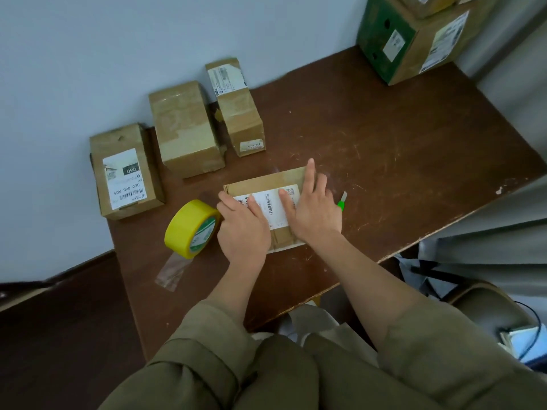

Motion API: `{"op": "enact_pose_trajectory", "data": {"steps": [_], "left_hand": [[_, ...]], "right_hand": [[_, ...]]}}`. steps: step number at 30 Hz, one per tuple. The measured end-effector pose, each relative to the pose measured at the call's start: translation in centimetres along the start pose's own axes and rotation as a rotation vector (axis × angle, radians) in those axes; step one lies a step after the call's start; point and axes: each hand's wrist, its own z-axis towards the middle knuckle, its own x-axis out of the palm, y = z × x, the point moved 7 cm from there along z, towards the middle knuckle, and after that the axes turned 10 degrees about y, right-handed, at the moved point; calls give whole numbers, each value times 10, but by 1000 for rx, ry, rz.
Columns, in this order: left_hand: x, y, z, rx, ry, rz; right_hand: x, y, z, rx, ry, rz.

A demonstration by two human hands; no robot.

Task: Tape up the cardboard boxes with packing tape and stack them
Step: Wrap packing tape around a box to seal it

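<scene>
A small flat cardboard box with a white shipping label lies in the middle of the brown table. My left hand rests on its left end, the fingers bent over the left edge. My right hand presses flat on the box's right part with straight fingers. A roll of packing tape with a yellow core stands on edge just left of the box, a clear strip trailing toward the table's front. A green-handled cutter peeks out right of my right hand.
Three taped cardboard boxes stand along the wall at the back left. A stack of larger boxes, one green-sided, fills the far right corner. A chair and papers lie beyond the table's right edge.
</scene>
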Motion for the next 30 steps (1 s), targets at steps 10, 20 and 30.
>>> {"op": "enact_pose_trajectory", "data": {"steps": [10, 20, 30], "left_hand": [[0, 1, 3, 9, -1, 35], [0, 3, 6, -21, -38, -40], [-2, 7, 6, -33, -69, -173]], "right_hand": [[-24, 5, 31, 13, -177, -30], [-20, 28, 51, -352, -85, -96], [-29, 27, 73, -368, -63, 188]]}}
